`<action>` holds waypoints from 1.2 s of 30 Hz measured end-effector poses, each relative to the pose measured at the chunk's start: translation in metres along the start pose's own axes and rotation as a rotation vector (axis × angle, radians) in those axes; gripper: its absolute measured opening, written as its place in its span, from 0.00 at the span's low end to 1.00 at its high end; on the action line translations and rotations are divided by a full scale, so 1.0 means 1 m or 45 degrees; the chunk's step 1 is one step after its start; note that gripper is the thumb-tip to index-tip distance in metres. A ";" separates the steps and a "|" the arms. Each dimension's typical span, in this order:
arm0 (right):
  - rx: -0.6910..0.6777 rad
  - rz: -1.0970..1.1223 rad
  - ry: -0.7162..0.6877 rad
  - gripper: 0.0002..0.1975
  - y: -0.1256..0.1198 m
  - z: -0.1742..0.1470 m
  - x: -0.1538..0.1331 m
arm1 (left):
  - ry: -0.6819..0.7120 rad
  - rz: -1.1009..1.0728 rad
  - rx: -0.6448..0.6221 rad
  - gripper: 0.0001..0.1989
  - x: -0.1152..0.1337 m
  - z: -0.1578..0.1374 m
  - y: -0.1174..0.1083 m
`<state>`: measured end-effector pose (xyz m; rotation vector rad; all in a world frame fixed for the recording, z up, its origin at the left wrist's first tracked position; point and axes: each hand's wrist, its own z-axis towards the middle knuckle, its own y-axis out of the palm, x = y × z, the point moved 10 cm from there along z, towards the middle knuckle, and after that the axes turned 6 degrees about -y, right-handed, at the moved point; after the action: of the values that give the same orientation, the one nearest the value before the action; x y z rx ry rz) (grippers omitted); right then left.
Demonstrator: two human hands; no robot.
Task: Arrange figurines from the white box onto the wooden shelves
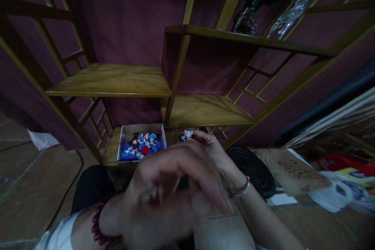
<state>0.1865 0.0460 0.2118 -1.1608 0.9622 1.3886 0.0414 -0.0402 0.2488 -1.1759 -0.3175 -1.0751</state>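
Observation:
My left hand [166, 191], with a dark red bead bracelet, is close to the camera and blurred. Its fingers curl over a brown cardboard piece [222, 230]; whether they grip it I cannot tell. Farther forward is my right hand [212, 150], wearing a silver bracelet. Between its fingertips is a small cartoon figure [188, 134], pale with a dark round part beside it. To the left, an open white-edged box [119, 150] on the lowest shelf holds several similar small figures [145, 146] in blue, white and red.
A wooden display shelf [117, 82] stands against a purple wall. Its upper right board [263, 41] carries wrapped objects. On the floor lie a black coiled hose [252, 168], a flat cardboard sheet [293, 172] and plastic bags [336, 191]. A black cable [67, 191] runs along the left.

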 end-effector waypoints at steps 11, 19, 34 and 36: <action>0.087 -0.084 -0.063 0.16 -0.026 0.009 -0.007 | -0.795 -1.304 0.065 0.13 -0.065 0.055 0.068; 0.033 -0.045 -0.104 0.14 -0.027 0.018 -0.007 | -0.857 -1.519 0.076 0.07 -0.066 0.074 0.085; 0.025 -0.214 -0.200 0.15 -0.046 0.039 -0.015 | -0.880 -1.539 0.169 0.06 -0.061 0.104 0.084; 0.003 -0.243 -0.223 0.15 -0.048 0.043 -0.019 | -0.881 -1.559 0.166 0.06 -0.061 0.108 0.085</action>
<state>0.2279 0.0904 0.2411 -1.0801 0.7104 1.3101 0.1128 0.0830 0.2003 -1.1812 -1.7820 -1.5788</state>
